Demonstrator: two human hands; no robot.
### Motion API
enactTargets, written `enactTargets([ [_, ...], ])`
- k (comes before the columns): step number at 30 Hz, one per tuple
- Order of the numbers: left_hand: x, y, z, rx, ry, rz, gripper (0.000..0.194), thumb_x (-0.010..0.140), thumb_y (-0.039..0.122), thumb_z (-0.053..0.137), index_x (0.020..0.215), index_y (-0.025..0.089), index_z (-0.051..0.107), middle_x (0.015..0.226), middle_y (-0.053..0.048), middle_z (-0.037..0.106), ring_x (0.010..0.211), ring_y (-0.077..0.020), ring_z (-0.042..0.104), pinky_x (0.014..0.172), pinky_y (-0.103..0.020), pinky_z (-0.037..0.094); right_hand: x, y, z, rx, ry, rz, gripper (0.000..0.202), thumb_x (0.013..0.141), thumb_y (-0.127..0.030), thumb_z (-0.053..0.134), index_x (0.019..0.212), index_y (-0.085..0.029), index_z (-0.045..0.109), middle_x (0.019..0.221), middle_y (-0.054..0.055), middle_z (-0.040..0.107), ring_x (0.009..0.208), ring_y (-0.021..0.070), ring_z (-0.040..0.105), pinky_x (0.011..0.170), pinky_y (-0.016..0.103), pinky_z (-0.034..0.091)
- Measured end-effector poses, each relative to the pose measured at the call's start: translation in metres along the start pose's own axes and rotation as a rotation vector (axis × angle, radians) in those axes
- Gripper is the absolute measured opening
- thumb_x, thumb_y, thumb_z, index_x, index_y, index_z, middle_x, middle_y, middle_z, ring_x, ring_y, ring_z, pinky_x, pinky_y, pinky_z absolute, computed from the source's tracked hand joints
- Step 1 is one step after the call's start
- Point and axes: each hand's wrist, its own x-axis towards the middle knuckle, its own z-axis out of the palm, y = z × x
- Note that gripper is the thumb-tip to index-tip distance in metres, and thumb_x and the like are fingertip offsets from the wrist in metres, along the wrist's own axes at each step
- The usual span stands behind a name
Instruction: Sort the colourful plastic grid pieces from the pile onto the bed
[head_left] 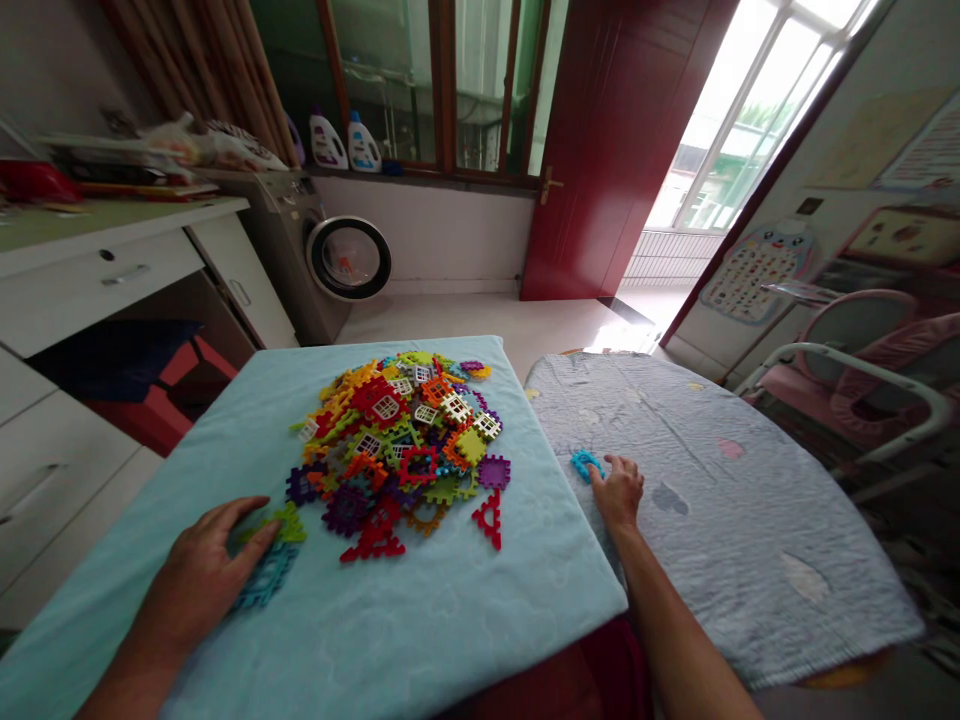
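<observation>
A heap of colourful plastic interlocking building pieces [420, 440] lies on the light-blue cloth of the near table. My left hand [202, 560] rests at the left of this heap, its thumb and index finger around a lime-green piece [291, 522]. Teal lattice pieces [268, 580] lie under and beside that hand, partly covered by it. Over on the grey-blue cloth to the right, my right hand [621, 492] has its fingers apart. Its thumb tip is at the edge of a bright blue piece [585, 464] lying on that cloth.
A red triangular piece [489, 518] lies right of the heap. The round table [720, 520] stands against the blue-covered table [525, 590]. Beyond are a washing machine with its round door [349, 258] open, a red door [600, 140] and a pink chair [847, 370].
</observation>
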Motion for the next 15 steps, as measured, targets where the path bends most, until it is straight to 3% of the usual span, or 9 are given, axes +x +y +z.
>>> enactTargets([
  [4, 0.001, -0.002, 0.001, 0.007, 0.006, 0.010, 0.057, 0.080, 0.062, 0.044, 0.110, 0.018, 0.065, 0.118, -0.015, 0.069, 0.111, -0.0323, 0.065, 0.105, -0.048, 0.047, -0.006, -0.008, 0.003, -0.150, -0.109, -0.053, 0.063, 0.083, -0.047, 0.062, 0.136, -0.013, 0.055, 0.139, 0.017, 0.056, 0.124, 0.0336, 0.048, 0.099, 0.042, 0.038],
  [7, 0.001, -0.004, 0.001, 0.018, 0.004, 0.018, 0.057, 0.080, 0.062, 0.045, 0.110, 0.018, 0.065, 0.118, -0.015, 0.069, 0.111, -0.0327, 0.065, 0.104, -0.049, 0.047, -0.007, -0.014, 0.006, -0.187, -0.162, -0.025, 0.063, 0.085, -0.043, 0.061, 0.140, -0.014, 0.051, 0.140, 0.015, 0.056, 0.125, 0.0330, 0.047, 0.098, 0.042, 0.038],
  [15, -0.001, -0.005, 0.001, 0.015, 0.011, 0.042, 0.057, 0.081, 0.060, 0.045, 0.112, 0.017, 0.065, 0.118, -0.015, 0.069, 0.111, -0.0325, 0.065, 0.105, -0.048, 0.047, -0.009, -0.013, 0.005, -0.213, -0.080, 0.041, 0.059, 0.087, -0.043, 0.059, 0.139, -0.016, 0.052, 0.133, 0.016, 0.060, 0.120, 0.0335, 0.049, 0.094, 0.042, 0.040],
])
